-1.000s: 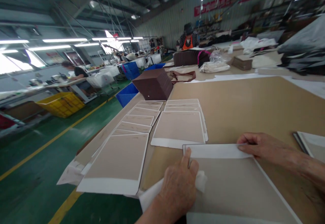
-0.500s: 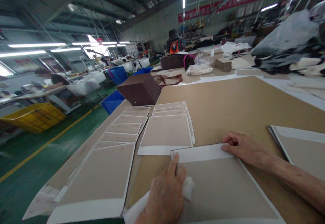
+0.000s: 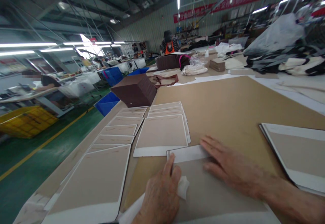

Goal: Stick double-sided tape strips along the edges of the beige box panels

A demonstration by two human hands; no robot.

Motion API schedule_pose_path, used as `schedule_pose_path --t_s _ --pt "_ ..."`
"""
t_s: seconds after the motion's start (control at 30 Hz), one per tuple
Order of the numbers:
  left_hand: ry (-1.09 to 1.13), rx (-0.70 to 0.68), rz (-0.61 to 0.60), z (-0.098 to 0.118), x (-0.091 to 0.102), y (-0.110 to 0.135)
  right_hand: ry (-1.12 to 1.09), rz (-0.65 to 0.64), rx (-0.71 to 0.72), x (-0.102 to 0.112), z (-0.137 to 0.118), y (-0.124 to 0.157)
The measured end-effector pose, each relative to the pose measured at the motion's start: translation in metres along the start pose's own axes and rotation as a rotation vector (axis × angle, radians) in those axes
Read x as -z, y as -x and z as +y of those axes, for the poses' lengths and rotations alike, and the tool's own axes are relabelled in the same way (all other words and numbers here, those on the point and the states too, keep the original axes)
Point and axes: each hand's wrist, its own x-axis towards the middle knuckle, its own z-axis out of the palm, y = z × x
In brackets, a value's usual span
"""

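In front of me lies a flat beige panel (image 3: 195,180) with a white strip along its far edge. My left hand (image 3: 159,193) rests on its left side, the index finger stretched onto the far left corner. The other fingers curl over a crumpled piece of white cloth (image 3: 183,187), which pokes out beside them; its exact material is unclear. My right hand (image 3: 225,166) lies over the panel's far edge and white strip, fingers flat and spread, slightly blurred, gripping nothing.
Overlapping beige panels (image 3: 93,180) line the table's left side, with a second group (image 3: 162,132) beside them. More panels (image 3: 299,153) are stacked at right. A brown stack (image 3: 134,90) stands beyond. Blue bins (image 3: 108,102) and a yellow bin (image 3: 27,120) are on the floor. Co-workers work farther off.
My right hand has let go of the panel's far right edge, flattened and slid left over the white strip. My left hand keeps its place on the corner. The view has shifted slightly.
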Motion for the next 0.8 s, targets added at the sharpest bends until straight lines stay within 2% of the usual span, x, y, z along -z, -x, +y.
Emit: schedule_pose_path --t_s 0.1,0.17,0.3,0.4,0.47,0.53,0.6,0.7,0.8 --pt "-0.026 0.029 0.002 0.002 0.002 0.0 0.044 -0.154 0.028 -0.011 -0.023 0.008" --pt "-0.035 0.032 0.009 0.002 0.002 0.0 0.086 -0.165 -0.037 -0.015 -0.018 0.015" --pt "-0.013 0.019 0.046 0.0 0.001 0.002 0.178 -0.057 -0.193 -0.021 0.013 0.033" --pt "0.012 0.021 0.08 -0.001 -0.001 0.003 0.221 0.068 -0.252 -0.025 0.019 0.05" --pt "0.022 0.014 0.092 -0.002 -0.001 0.002 0.211 0.106 -0.107 -0.027 0.006 0.061" --pt "0.032 0.013 0.097 -0.003 -0.002 0.001 0.227 0.137 0.133 -0.03 -0.014 0.069" --pt "0.047 0.038 0.094 -0.006 -0.006 0.0 0.324 0.228 0.308 -0.034 -0.033 0.07" --pt "0.102 0.063 0.101 -0.019 -0.02 -0.006 0.494 0.366 0.363 -0.044 -0.046 0.061" --pt "0.294 -0.01 0.263 -0.039 -0.037 -0.014 0.516 0.484 0.401 -0.048 -0.044 0.051"
